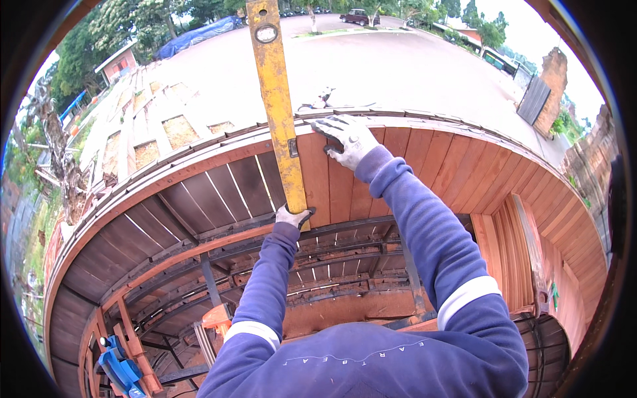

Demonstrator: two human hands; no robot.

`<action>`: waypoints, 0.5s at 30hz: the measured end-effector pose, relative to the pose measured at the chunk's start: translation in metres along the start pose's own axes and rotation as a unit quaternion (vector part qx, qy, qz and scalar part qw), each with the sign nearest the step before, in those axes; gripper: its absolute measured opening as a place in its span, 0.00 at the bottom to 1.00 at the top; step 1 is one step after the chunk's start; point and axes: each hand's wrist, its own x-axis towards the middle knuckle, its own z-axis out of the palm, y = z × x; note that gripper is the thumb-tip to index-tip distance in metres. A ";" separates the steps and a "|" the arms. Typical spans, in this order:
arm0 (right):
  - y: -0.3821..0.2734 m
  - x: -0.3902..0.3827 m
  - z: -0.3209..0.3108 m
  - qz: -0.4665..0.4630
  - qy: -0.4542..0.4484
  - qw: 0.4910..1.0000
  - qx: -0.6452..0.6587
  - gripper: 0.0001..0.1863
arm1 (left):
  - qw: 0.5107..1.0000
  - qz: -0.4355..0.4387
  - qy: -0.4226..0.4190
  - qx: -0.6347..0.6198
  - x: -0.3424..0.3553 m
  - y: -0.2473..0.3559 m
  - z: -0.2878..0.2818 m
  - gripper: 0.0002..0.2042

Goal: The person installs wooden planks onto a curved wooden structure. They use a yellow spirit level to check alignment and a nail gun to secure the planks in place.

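A long yellow spirit level [275, 93], scuffed and stained, stands nearly upright across the inner face of the curved wooden boarding, and its top rises above the upper edge. Wrapped round its lower end is my left hand [294, 215], in a pale glove with dark fingertips. To the right of the level, my right hand [348, 140], gloved alike, lies at the upper edge of the reddish-brown boards [342, 189]. Its fingers reach left toward the level, with the thumb spread apart. Left of the level run darker boards [209, 192] with light showing through the gaps.
Below are dark curved metal frames [332, 255]. An orange object [216, 318] and a blue tool [119, 368] are at the lower left. Stacked wooden strips [511, 249] stand at the right. Beyond the boarding lie a paved yard [398, 66] and a parked car [359, 17].
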 end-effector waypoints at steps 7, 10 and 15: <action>0.003 0.002 0.004 -0.006 0.000 1.000 -0.011 0.31 | 1.000 0.019 0.003 0.012 0.001 -0.002 0.001 0.21; -0.001 0.001 0.002 -0.005 0.003 1.000 -0.018 0.31 | 1.000 0.029 0.006 0.004 0.002 -0.005 0.001 0.19; 0.002 -0.002 0.003 -0.005 0.010 1.000 -0.021 0.31 | 1.000 0.011 -0.010 -0.016 0.000 0.001 -0.002 0.24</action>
